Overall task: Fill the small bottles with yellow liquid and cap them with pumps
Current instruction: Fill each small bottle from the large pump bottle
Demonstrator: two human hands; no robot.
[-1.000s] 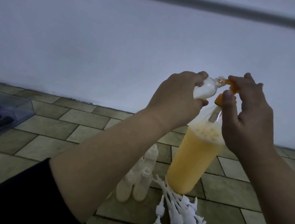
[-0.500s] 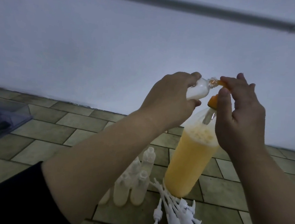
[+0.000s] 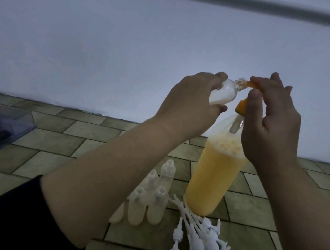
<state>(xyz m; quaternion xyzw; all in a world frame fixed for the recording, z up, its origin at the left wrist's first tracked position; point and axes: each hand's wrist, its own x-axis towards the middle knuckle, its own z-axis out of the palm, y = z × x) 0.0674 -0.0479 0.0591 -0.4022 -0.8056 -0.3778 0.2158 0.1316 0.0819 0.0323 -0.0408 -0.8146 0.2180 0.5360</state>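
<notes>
With the left hand [image 3: 190, 99] gripping the small bottle [image 3: 85, 82] and the right hand [image 3: 270, 122] fingers pinching the orange pump [image 3: 310, 90], keep spout and neck aligned, pressing gently.

- A large bottle [image 3: 213, 179] stood on the tiled floor [image 3: 78, 147], before the wall [image 3: 126, 51].
- Small bottles [image 3: 149, 199] stood clustered just left of it.
- A heap of pumps [image 3: 199, 241] lay in front, touching its base.
- A tray [image 3: 6, 129] sat far left.
</notes>
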